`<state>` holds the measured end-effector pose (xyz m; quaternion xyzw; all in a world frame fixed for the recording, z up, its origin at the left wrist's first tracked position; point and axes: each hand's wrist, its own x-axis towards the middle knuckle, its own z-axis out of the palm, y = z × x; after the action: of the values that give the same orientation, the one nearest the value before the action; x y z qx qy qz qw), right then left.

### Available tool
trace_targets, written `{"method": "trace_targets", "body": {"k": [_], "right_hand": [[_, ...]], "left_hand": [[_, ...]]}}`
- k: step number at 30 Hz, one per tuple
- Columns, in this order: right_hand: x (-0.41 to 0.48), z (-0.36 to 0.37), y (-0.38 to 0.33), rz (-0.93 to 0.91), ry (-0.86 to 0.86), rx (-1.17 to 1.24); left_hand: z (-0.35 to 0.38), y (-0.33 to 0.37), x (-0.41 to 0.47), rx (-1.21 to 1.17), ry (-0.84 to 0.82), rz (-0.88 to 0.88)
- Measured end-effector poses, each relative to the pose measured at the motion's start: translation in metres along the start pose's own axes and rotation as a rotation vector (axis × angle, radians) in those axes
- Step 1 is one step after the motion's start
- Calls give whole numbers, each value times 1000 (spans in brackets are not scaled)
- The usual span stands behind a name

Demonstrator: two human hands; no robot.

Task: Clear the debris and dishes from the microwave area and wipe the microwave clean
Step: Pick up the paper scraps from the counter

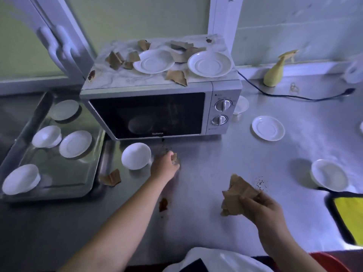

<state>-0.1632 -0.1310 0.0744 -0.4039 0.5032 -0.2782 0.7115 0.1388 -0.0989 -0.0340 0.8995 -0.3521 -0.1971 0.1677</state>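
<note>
Clearing stands at an early stage: the counter (216, 154) shows stains, and the microwave (157, 107) is unwiped, its top bearing two plates (154, 61) and many scraps (176, 76). A tray (64, 173) at left holds four dishes. In front of the microwave, beside a bowl (136, 156), the left hand (164, 165) pinches a small scrap (174, 157). The right hand (259, 207), nearer the viewer, grips a wad of scraps (235, 193).

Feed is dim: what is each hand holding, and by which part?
The right hand grips a wad of brown scraps by its near edge; the left hand pinches a small scrap.
</note>
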Motion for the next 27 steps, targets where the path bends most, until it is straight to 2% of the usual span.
{"method": "trace_targets", "body": {"k": [5, 10, 15, 22, 27], "right_hand": [[-20, -16, 4, -32, 127, 33], [-31, -24, 11, -28, 189, 69], [-30, -27, 11, -20, 205, 51], [-18, -29, 1, -30, 84, 58], [-4, -22, -6, -11, -169, 125]], "left_hand": [[22, 2, 24, 158, -73, 67], [33, -3, 24, 152, 14, 99], [33, 2, 23, 38, -13, 39], [29, 14, -4, -393, -100, -73], [-2, 39, -59, -985, -287, -175]]}}
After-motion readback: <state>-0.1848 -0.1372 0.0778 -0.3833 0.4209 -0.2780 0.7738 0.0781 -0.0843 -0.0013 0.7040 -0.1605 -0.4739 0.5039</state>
